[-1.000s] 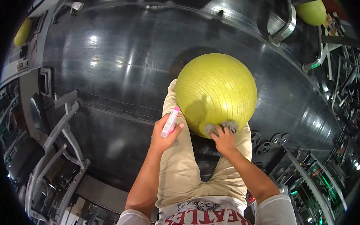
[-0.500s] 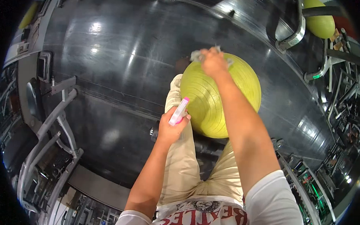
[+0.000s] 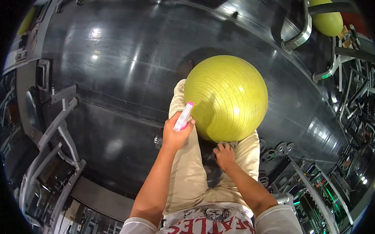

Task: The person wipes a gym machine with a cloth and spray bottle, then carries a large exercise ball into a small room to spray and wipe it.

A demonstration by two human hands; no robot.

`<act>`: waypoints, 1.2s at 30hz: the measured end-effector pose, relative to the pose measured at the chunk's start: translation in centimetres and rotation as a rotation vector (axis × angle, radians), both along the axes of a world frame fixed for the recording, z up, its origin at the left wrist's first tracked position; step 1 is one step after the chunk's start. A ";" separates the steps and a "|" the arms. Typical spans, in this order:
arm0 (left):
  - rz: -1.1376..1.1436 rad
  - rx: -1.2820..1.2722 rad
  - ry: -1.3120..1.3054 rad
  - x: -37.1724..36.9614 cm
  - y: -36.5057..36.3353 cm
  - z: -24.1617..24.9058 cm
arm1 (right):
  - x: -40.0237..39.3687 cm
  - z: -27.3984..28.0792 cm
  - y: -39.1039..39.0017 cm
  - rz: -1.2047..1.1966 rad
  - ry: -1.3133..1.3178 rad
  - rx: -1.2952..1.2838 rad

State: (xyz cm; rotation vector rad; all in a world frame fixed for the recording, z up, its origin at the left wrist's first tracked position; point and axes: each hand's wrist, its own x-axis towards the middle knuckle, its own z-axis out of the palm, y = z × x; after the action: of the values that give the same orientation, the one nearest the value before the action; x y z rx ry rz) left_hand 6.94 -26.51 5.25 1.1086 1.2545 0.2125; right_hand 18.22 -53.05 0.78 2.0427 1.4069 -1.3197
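A large yellow-green exercise ball (image 3: 231,93) rests between my knees. My left hand (image 3: 174,134) is closed round a spray bottle (image 3: 184,115) with a white and pink trigger head, at the ball's left side; the bottle's body is mostly hidden by the hand. At the ball's near lower edge, my right hand (image 3: 225,158) presses a greyish cloth (image 3: 232,145) against the surface. Its fingers are bent over the cloth, which is partly tucked under the ball's curve.
A metal machine frame (image 3: 57,129) stands at the left. Weight plates (image 3: 280,147) and a rack (image 3: 313,191) are at the lower right. Another yellow-green ball (image 3: 328,23) sits at the upper right beside a metal frame (image 3: 298,40). Dark flooring (image 3: 114,73) surrounds my legs.
My right hand has moved with the cloth from the ball's far top edge down to its near lower edge. My left hand still holds the spray bottle in nearly the same place.
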 end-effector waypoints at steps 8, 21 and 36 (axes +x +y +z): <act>-0.043 0.140 0.015 1.0 -1.2 0.8 | 12.6 3.7 21.2 -0.356 -0.164 0.811; 0.035 0.096 0.041 1.6 -1.1 0.1 | 6.9 -1.8 22.1 -0.011 -0.180 0.472; 0.232 0.081 -0.051 -0.4 -2.3 -0.3 | 7.6 4.4 10.0 -0.314 0.409 0.150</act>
State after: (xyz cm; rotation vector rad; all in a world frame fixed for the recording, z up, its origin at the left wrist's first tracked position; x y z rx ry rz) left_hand 6.54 -28.77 4.97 1.0186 1.3376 0.4669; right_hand 25.86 -43.04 5.22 2.2516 1.4190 -1.9039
